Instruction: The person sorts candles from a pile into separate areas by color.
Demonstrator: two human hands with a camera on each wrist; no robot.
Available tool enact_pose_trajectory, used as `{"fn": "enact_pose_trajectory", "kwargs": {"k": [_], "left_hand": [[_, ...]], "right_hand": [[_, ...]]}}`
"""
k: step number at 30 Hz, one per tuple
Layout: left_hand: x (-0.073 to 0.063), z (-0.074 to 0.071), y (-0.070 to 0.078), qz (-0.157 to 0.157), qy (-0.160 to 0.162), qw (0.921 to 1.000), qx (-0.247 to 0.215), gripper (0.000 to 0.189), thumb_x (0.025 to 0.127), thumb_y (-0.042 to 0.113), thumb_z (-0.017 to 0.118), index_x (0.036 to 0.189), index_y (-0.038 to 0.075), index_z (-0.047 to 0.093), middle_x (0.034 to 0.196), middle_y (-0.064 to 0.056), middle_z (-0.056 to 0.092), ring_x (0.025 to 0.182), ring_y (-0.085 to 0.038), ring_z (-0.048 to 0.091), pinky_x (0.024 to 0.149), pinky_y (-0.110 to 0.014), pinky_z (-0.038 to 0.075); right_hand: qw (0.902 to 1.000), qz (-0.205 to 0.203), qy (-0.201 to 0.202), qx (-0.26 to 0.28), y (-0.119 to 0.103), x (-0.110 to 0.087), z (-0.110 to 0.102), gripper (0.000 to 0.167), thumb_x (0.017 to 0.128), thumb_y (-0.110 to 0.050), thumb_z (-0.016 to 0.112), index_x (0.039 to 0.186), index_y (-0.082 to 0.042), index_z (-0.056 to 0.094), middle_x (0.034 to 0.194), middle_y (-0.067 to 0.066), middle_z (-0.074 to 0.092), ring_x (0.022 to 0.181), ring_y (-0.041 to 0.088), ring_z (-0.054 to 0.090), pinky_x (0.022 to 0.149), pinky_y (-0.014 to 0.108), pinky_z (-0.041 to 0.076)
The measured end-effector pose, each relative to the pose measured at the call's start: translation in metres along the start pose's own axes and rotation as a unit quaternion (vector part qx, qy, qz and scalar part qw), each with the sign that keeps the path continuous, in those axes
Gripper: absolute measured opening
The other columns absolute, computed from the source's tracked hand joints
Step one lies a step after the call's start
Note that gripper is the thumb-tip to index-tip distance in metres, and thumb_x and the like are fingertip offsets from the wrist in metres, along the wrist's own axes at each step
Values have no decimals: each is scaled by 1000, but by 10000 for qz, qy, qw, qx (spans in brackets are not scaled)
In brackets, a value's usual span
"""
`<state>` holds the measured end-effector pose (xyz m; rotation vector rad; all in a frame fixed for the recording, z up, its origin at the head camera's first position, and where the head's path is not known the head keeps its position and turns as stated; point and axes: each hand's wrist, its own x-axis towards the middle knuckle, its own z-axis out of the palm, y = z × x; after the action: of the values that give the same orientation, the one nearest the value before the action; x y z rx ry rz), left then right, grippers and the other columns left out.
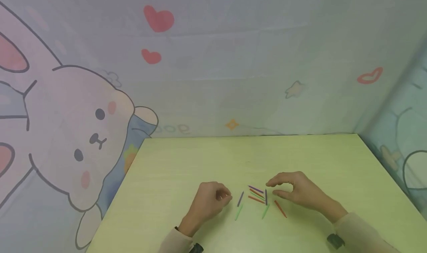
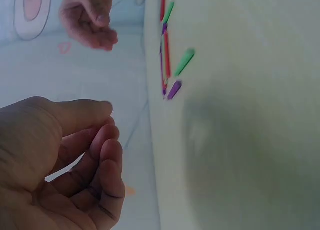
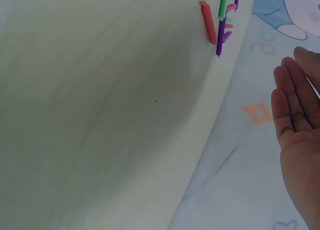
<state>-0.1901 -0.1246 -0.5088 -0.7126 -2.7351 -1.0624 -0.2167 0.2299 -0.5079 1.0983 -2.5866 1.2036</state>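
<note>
Slim pointed crayon-like sticks in red, green and purple lie on the table in the head view. Several lie side by side in the middle, among them a red stick [image 1: 256,199]. Left of these are a purple stick [image 1: 240,199] and a green stick [image 1: 238,212]. On the right are an upright-looking purple stick [image 1: 266,196], a green stick [image 1: 265,211] and a slanted red stick [image 1: 280,209]. My left hand [image 1: 213,197] hovers left of the group, fingers loosely bent towards the thumb, nothing between them. Opposite it, my right hand [image 1: 295,188] hangs with thumb and fingers apart, holding nothing.
The pale green tabletop [image 1: 186,160] reaches back to a cloth backdrop [image 1: 240,60] printed with hearts and a large rabbit [image 1: 83,134]. Another printed cloth [image 1: 410,134] borders the right side. Dark bands sit at both sleeve cuffs.
</note>
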Motion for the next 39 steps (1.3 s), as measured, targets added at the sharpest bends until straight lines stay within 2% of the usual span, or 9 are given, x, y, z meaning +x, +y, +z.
{"fn": "enact_pose_trajectory", "kwargs": {"k": [6, 10, 14, 20, 28, 34, 39], "left_hand": [[1, 23, 8, -8, -564, 9983, 124, 14, 91, 20, 94, 86, 12, 83, 79, 7, 77, 67, 6, 60, 65, -15, 54], [0, 35, 12, -181, -699, 9966, 401, 22, 87, 26, 98, 84, 12, 81, 76, 8, 75, 65, 6, 58, 64, -14, 52], [-2, 41, 13, -329, -757, 9954, 480, 26, 84, 29, 100, 85, 11, 81, 74, 9, 72, 64, 6, 56, 63, -14, 52], [-4, 44, 15, -270, -764, 9951, 562, 26, 82, 25, 101, 86, 12, 80, 75, 9, 72, 65, 6, 57, 65, -14, 52], [-3, 44, 16, -383, -606, 9946, 754, 26, 83, 26, 101, 84, 10, 80, 76, 7, 73, 65, 3, 59, 63, -15, 53], [-3, 44, 18, -591, -582, 9935, 782, 27, 82, 26, 101, 81, 10, 80, 75, 5, 74, 66, -1, 62, 63, -17, 54], [-4, 44, 19, -647, -677, 9937, 620, 23, 85, 22, 99, 79, 11, 79, 71, 8, 71, 62, 1, 59, 61, -17, 52]], "right_hand": [[9998, -150, -97, 92, 3, -2, 5, 35, 96, -6, 88, 123, -28, 81, 118, -2, 82, 108, 13, 77, 94, 41, 65], [9991, -247, -281, 223, 2, -2, 9, 32, 96, -4, 87, 122, -22, 82, 118, -2, 81, 109, 16, 77, 95, 39, 64], [9974, -433, -567, 91, 1, -4, 15, 32, 94, 3, 86, 116, -19, 84, 116, -8, 79, 109, 11, 75, 96, 36, 64], [9936, -802, -781, -123, 5, -6, 25, 36, 89, 12, 82, 111, -16, 85, 112, -9, 75, 102, 9, 73, 90, 34, 65], [9926, -736, -953, -173, 5, -6, 28, 29, 90, 5, 87, 108, -18, 85, 102, -9, 69, 89, 12, 66, 78, 30, 60], [9898, -749, -1165, -344, 4, -7, 28, 22, 92, -1, 89, 107, -18, 86, 104, -9, 70, 91, 5, 65, 76, 26, 61], [9853, -947, -1220, -726, 6, -6, 31, 21, 90, -3, 91, 106, -17, 87, 105, -10, 70, 93, 1, 64, 77, 22, 60]]}}
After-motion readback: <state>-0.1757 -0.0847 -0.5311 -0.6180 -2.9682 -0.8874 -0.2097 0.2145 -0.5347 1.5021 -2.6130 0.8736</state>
